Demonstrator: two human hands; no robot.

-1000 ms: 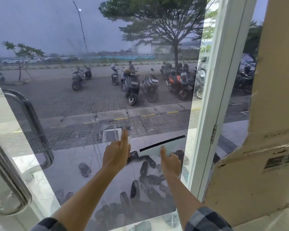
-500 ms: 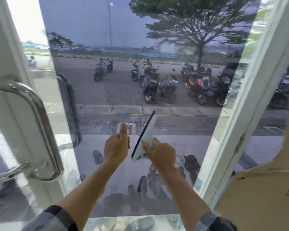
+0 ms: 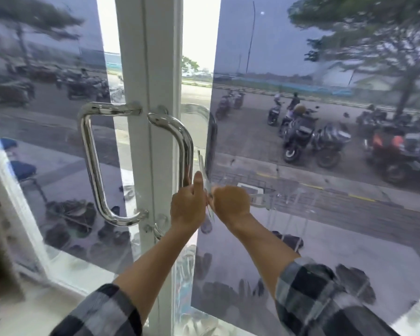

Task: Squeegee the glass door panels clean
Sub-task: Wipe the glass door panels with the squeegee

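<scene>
Hands number two: right hand (image 3: 230, 204) grips one pale upright squeegee (image 3: 202, 166) at a tinted glass door panel (image 3: 301, 226)'s left edge; left hand (image 3: 188, 208)'s hold is unclear. Two chrome pull handles (image 3: 92, 166) (image 3: 186, 146).

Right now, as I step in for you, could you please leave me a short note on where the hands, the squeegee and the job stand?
Left hand: one finger straight up beside the squeegee; whether it grips anything, I cannot tell.
Right hand: grips the squeegee, blade upright at the left edge of the right glass panel, by the door handle.
Done: unclear.
Left: wet streaks show right of the hands; probably the left glass panel too.
</scene>
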